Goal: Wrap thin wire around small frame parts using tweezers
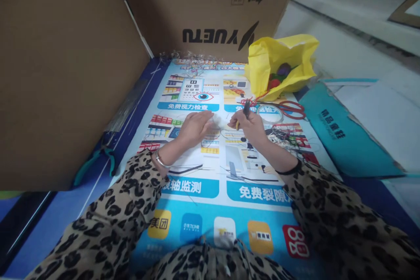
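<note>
My left hand (196, 129) reaches in over the printed poster, fingers together and curled at the tips. A thin dark wire (211, 142) bends in a loop just below those fingertips, and a pale blurred patch shows beside them. What the fingertips pinch is too small to tell apart clearly, but the wire runs up to them. My right hand (252, 129) is closed around small pliers; their dark jaws (246, 107) point up and away, and a bit of yellow handle (237, 125) shows below the fingers. The two hands are a short gap apart.
A yellow bag (262, 63) with coloured balls inside stands at the back right, near red-handled scissors (292, 110) and a roll of clear tape (269, 113). Teal-handled pliers (111, 159) and straight wires (126, 107) lie left. Cardboard (157, 13) walls the back; a teal box (348, 140) lies right.
</note>
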Available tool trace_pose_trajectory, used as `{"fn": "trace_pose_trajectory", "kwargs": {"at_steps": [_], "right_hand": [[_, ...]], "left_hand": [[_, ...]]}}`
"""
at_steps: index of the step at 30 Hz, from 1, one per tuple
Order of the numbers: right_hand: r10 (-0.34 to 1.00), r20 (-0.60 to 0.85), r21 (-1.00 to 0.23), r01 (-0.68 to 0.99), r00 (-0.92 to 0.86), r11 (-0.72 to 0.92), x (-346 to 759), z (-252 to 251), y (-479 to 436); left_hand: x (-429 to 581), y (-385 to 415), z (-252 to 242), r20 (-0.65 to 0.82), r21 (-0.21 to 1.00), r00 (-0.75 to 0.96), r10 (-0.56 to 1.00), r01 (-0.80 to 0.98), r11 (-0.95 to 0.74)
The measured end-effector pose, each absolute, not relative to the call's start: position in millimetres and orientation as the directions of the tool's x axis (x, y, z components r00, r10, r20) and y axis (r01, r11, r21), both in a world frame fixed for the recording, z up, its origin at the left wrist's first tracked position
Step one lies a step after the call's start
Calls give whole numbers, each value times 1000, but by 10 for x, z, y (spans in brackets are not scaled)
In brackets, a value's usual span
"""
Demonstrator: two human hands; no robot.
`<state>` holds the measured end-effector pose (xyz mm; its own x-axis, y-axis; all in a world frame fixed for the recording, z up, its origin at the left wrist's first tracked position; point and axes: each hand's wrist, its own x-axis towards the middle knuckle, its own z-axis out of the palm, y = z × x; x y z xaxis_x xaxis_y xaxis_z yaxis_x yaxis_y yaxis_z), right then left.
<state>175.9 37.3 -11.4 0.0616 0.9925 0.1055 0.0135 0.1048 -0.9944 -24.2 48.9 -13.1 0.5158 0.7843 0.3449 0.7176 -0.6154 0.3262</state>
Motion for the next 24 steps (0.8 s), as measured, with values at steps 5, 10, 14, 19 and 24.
{"fn": "trace_pose_trajectory", "kwargs": {"at_steps": [5,10,14,19,24], "right_hand": [[986,149,-989,21,79,148,1762,-167,376],[986,132,-991,-1,97,133,1764,-179,402],[991,109,-994,-21,72,111,1767,-157,407],[988,143,-990,-2,61,143,1785,-140,396],[979,202,-979,-17,-23,202,1791,-147,371]], "left_hand": [[-261,509,-148,511,370,401,760,696,-615],[-265,504,-148,650,388,320,689,640,-663],[-265,493,-129,709,402,261,655,614,-679],[-269,483,-121,748,394,231,622,600,-696],[-265,461,-124,759,368,251,601,596,-714]]}}
